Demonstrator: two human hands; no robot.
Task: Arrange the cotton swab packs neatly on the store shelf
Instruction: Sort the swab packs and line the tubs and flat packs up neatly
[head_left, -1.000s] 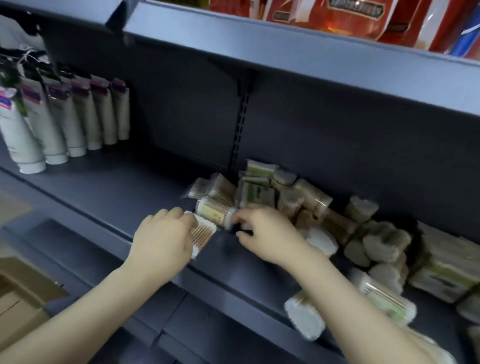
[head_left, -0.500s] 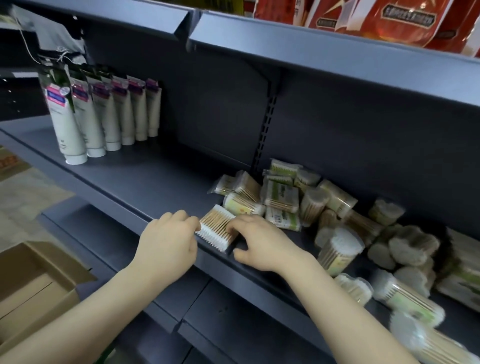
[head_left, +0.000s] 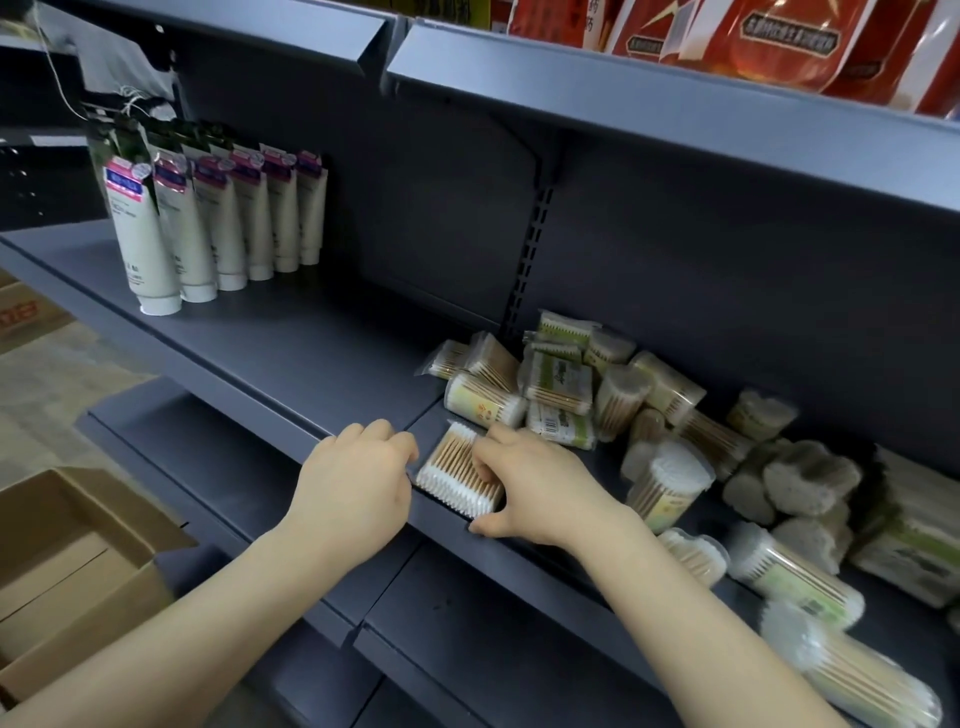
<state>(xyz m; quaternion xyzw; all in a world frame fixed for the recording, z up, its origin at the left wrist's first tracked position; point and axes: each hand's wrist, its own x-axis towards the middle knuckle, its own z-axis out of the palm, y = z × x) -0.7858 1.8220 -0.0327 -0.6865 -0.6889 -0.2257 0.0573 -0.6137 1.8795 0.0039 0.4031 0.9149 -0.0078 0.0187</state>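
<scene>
White-tipped swab pack (head_left: 460, 475) lying flat at shelf (head_left: 311, 358) front edge, long side running 10 to 4 o'clock. Left hand (head_left: 358, 478) curled, touching its 9 o'clock end; right hand (head_left: 524, 483) pinching its 3 o'clock side. Messy pile (head_left: 561, 384) waiting at 1 o'clock.

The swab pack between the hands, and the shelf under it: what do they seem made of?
The swab pack: clear glossy plastic wrap, seemingly, over tan wood-like sticks with white fluffy tips, likely cotton. The shelf: looks like painted sheet metal, matte dark grey-blue, with a folded front lip and a slotted upright behind it.
</scene>
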